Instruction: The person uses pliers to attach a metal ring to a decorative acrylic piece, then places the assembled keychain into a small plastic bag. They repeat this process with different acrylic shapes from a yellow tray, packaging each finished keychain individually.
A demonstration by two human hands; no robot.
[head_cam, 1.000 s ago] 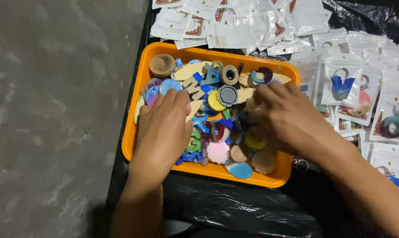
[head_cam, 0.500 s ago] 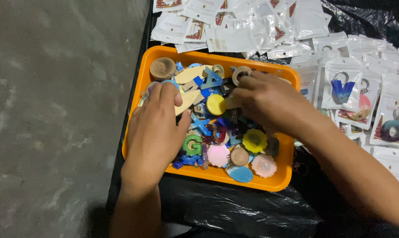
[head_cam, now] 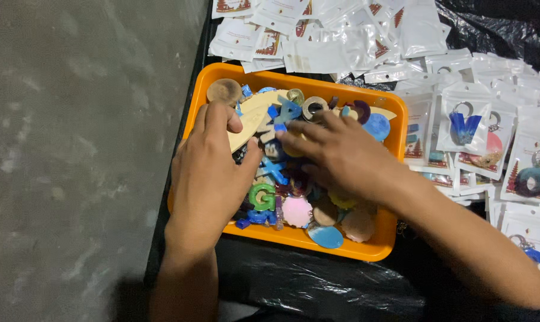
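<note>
Orange tray [head_cam: 294, 80] of resin charms, left hand [head_cam: 213, 173] spread flat on them, right hand [head_cam: 335, 156] flat, fingers extended, grip unclear

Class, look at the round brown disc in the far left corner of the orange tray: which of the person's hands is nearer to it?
Left. The left hand has fingertips just beside the brown disc; the right hand lies mid-tray, farther off.

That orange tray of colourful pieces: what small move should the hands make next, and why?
Probably spread the pile apart: both the left hand and right hand lie flat over the heaped pieces in the orange tray, covering many and gripping none.
</note>
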